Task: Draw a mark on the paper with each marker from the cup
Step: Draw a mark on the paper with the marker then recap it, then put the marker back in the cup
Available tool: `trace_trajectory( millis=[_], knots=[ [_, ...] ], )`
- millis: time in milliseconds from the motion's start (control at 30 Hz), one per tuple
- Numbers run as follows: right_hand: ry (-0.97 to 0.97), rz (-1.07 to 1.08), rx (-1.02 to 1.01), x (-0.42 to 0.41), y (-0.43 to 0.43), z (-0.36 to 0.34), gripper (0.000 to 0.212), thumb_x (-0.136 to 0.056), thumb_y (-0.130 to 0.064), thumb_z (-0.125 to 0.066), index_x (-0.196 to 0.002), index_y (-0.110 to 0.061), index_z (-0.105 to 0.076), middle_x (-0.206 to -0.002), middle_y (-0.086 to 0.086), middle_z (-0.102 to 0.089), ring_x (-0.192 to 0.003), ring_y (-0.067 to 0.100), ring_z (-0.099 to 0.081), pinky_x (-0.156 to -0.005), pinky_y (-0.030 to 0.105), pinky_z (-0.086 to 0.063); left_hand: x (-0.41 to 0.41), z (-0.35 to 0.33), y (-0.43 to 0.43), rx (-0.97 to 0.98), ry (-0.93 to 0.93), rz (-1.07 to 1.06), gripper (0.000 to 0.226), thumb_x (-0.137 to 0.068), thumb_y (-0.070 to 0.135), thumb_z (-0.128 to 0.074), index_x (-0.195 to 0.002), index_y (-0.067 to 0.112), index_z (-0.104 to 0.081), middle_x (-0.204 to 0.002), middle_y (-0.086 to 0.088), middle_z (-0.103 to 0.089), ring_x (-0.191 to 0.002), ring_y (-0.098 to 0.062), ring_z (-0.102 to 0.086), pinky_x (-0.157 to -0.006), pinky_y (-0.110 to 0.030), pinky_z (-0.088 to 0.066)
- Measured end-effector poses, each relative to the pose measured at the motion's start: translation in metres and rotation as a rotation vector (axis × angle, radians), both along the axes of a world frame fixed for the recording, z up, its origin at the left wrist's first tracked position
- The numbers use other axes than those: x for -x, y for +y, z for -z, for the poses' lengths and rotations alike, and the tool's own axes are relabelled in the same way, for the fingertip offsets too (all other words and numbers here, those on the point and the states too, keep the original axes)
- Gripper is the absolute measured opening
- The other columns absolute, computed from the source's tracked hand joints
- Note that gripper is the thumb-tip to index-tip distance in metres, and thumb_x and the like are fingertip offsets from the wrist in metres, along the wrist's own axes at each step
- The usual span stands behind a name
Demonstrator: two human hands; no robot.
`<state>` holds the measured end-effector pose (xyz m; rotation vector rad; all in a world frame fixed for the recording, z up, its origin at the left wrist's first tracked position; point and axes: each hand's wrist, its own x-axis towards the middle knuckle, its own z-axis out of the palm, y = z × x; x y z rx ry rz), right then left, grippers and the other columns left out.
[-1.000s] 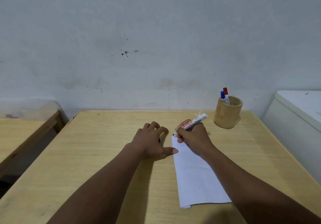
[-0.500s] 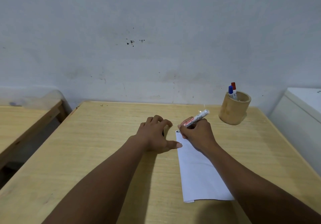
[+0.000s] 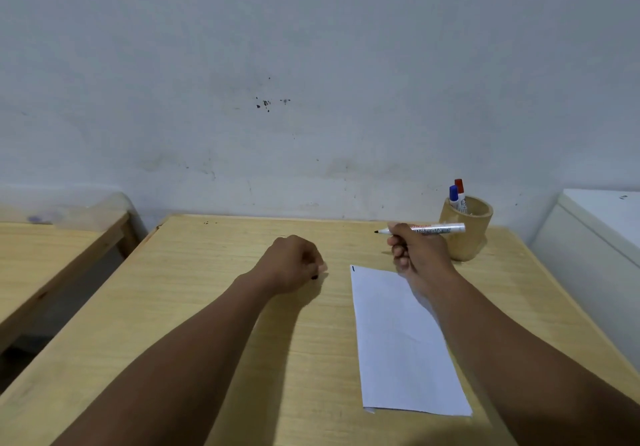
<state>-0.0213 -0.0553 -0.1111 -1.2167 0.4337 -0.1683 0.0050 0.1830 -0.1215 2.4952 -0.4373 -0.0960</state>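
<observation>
A folded white paper (image 3: 398, 335) lies on the wooden table (image 3: 214, 307), with a short black mark (image 3: 353, 268) at its far left corner. My right hand (image 3: 420, 255) hovers above the paper's far edge, gripping an uncapped black marker (image 3: 433, 229) held level, tip pointing left. My left hand (image 3: 291, 264) rests fisted on the table left of the paper, with a small black cap (image 3: 314, 276) showing between its fingers. A bamboo cup (image 3: 471, 234) stands behind my right hand and holds a blue-capped marker (image 3: 453, 196) and a red-capped marker (image 3: 460, 189).
A white cabinet (image 3: 595, 238) stands close to the table's right edge. A second wooden table (image 3: 52, 248) lies to the left across a gap. The wall rises directly behind the table's far edge.
My right hand has lifted the marker off the paper and turned it level, leaving a short black mark at the corner. My left hand has drawn away from the paper and closed into a fist.
</observation>
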Motion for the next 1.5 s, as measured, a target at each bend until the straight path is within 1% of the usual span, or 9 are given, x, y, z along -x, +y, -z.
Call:
trace_trajectory(
  millis=[100,333,633,833,967,1133,1267,1367,1500],
  knots=[
    [-0.075,-0.041,-0.044,0.0,-0.007,-0.033,0.006,-0.089,-0.007,-0.071,-0.084,-0.007,-0.069,-0.068,0.01,-0.062,-0.042,0.009,-0.052,-0.038,0.019,-0.034,-0.003,-0.007,-0.005,0.088,-0.024,-0.06,0.013,-0.091,0.022,-0.072,-0.081,0.018,-0.079,-0.075,0.01,-0.075,-0.074,-0.006,-0.067,-0.063,-0.018,-0.044],
    [-0.088,-0.091,-0.108,0.014,-0.03,-0.077,0.02,-0.094,-0.013,-0.055,-0.076,-0.007,-0.063,-0.055,0.008,-0.068,-0.039,0.013,-0.059,-0.042,0.02,-0.036,-0.009,-0.068,-0.066,0.863,0.162,-0.197,0.022,-0.092,0.032,-0.073,-0.092,0.01,-0.078,-0.092,-0.003,-0.079,-0.064,-0.013,-0.069,-0.066,-0.028,-0.049],
    [-0.183,-0.017,-0.142,0.017,-0.057,-0.07,0.012,-0.094,-0.016,-0.065,-0.089,-0.005,-0.067,-0.061,0.009,-0.071,-0.047,0.014,-0.065,-0.043,0.021,-0.042,-0.011,-0.075,-0.138,1.117,0.352,-0.166,0.019,-0.09,0.029,-0.076,-0.09,0.01,-0.079,-0.092,-0.006,-0.076,-0.069,-0.017,-0.069,-0.068,-0.029,-0.051],
    [-0.202,-0.016,-0.202,0.014,-0.066,-0.06,0.04,-0.095,-0.017,-0.071,-0.129,0.002,-0.061,-0.067,0.01,-0.075,-0.052,0.014,-0.07,-0.044,0.021,-0.048,-0.009,-0.073,-0.164,1.101,0.318,-0.146,0.021,-0.092,0.028,-0.074,-0.091,0.007,-0.078,-0.078,0.0,-0.076,-0.062,-0.013,-0.067,-0.067,-0.027,-0.052],
    [-0.21,-0.038,-0.317,0.012,-0.066,-0.059,0.015,-0.097,-0.017,-0.069,-0.102,-0.003,-0.068,-0.066,0.009,-0.075,-0.055,0.014,-0.073,-0.047,0.02,-0.051,-0.012,-0.074,-0.174,1.084,0.198,-0.145,0.024,-0.092,0.026,-0.075,-0.094,0.002,-0.076,-0.078,-0.006,-0.077,-0.064,-0.013,-0.071,-0.07,-0.029,-0.058],
    [-0.198,-0.029,-0.332,0.007,-0.065,-0.054,0.017,-0.097,-0.023,-0.069,-0.09,-0.008,-0.069,-0.058,0.003,-0.064,-0.044,0.008,-0.054,-0.041,0.018,-0.037,-0.013,-0.073,-0.183,1.024,0.089,-0.178,0.02,-0.091,0.029,-0.075,-0.083,0.011,-0.074,-0.074,-0.003,-0.077,-0.062,-0.013,-0.069,-0.075,-0.037,-0.057],
    [-0.008,-0.135,-0.104,0.01,-0.084,-0.062,0.044,-0.089,-0.056,-0.07,-0.09,-0.012,-0.066,-0.054,-0.001,-0.055,-0.036,0.006,-0.039,-0.038,0.018,-0.024,-0.017,-0.08,-0.183,0.896,-0.005,-0.141,0.026,-0.089,0.034,-0.076,-0.082,0.009,-0.074,-0.073,-0.007,-0.076,-0.061,-0.013,-0.071,-0.07,-0.038,-0.057],
    [0.161,-0.158,0.136,0.016,-0.117,-0.074,0.075,-0.08,-0.081,-0.057,-0.086,-0.007,-0.067,-0.051,0.001,-0.053,-0.031,0.006,-0.034,-0.035,0.014,-0.02,-0.022,-0.094,-0.187,0.785,-0.14,-0.121,0.026,-0.089,0.032,-0.076,-0.084,0.007,-0.075,-0.075,-0.005,-0.078,-0.06,-0.011,-0.072,-0.059,-0.026,-0.052],
    [0.168,0.018,0.312,0.022,-0.161,-0.085,0.07,-0.096,-0.069,-0.048,-0.09,-0.003,-0.069,-0.06,0.007,-0.059,-0.034,0.009,-0.038,-0.034,0.017,-0.022,-0.034,-0.11,-0.197,0.632,-0.26,-0.099,0.021,-0.09,0.032,-0.074,-0.078,0.015,-0.074,-0.073,0.001,-0.077,-0.07,-0.02,-0.074,-0.066,-0.032,-0.055]
  ],
)
